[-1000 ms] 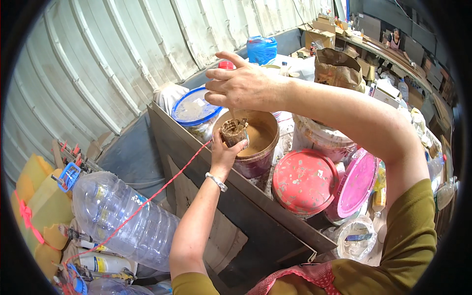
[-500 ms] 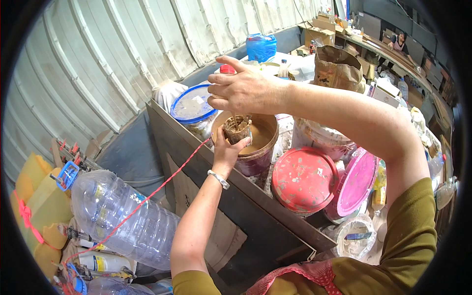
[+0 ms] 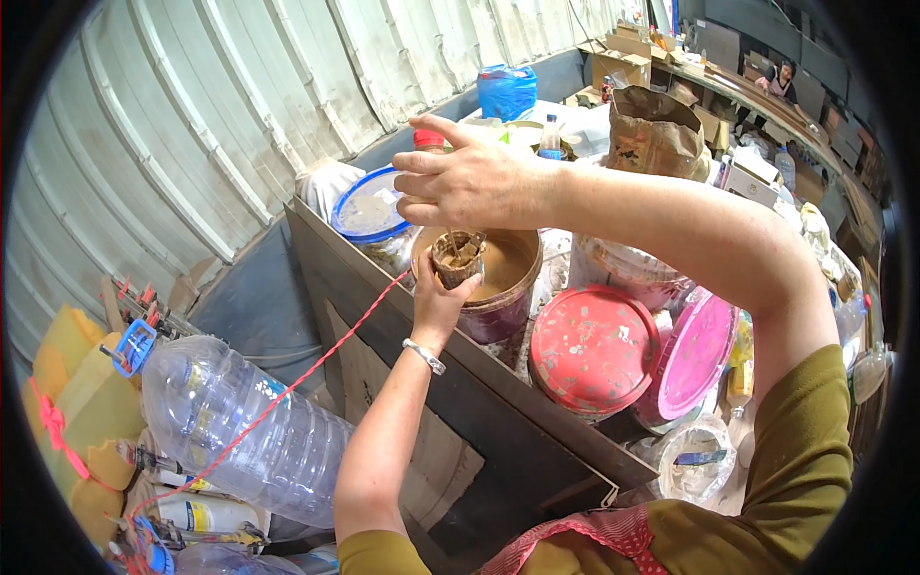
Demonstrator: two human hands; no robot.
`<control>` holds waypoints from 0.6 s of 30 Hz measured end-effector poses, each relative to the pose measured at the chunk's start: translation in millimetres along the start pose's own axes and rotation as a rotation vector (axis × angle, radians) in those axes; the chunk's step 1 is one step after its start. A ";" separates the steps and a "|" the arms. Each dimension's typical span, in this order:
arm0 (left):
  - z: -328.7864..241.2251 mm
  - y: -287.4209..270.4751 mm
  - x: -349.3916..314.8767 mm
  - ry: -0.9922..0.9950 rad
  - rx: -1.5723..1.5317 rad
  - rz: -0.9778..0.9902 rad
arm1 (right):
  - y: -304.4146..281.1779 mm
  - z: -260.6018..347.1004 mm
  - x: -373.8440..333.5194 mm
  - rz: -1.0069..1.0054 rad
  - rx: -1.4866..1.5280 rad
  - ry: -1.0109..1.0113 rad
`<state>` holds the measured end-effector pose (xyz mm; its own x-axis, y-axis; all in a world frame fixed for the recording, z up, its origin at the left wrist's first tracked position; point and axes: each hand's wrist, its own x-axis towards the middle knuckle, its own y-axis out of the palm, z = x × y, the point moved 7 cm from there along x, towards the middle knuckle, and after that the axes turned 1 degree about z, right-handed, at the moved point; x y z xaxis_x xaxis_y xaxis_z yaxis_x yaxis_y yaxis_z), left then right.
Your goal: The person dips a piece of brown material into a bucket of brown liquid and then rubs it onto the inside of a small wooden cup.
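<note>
My left hand (image 3: 439, 305) is closed round a small cup (image 3: 447, 279) crusted with brown residue. It holds the cup over the near-left part of a dark red bucket (image 3: 500, 319) with brown liquid inside. My right hand (image 3: 474, 184) hangs just above, its fingers bent and the index finger stretched out to the left. A thin stick (image 3: 451, 235) runs down from beneath these fingers into the cup; its upper end is hidden by the hand. Whatever the cup contains looks brown and lumpy, and its lower side is partly covered by my left fingers.
Around the bucket stand a blue-rimmed lidded pail (image 3: 369, 206), a red lid (image 3: 594, 347) and a pink lid (image 3: 697, 350). A dark board (image 3: 517, 407) edges the work area. A red cord (image 3: 316, 359) crosses above a large clear bottle (image 3: 240, 412). Another person (image 3: 781, 84) is far right.
My right hand has shifted slightly left and down. The cup in my left hand has moved a little left, and its opening shows more.
</note>
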<state>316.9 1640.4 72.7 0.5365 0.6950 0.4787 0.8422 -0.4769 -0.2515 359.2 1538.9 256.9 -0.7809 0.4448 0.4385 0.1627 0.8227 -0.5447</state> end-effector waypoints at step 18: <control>-0.7 0.3 -3.6 -0.036 -0.033 0.021 | -5.7 1.0 1.4 0.061 -0.066 0.004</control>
<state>315.1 1637.3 71.5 0.5561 0.7031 0.4431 0.8288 -0.5088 -0.2327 356.6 1534.5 260.0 -0.7657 0.4962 0.4093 0.2495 0.8156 -0.5220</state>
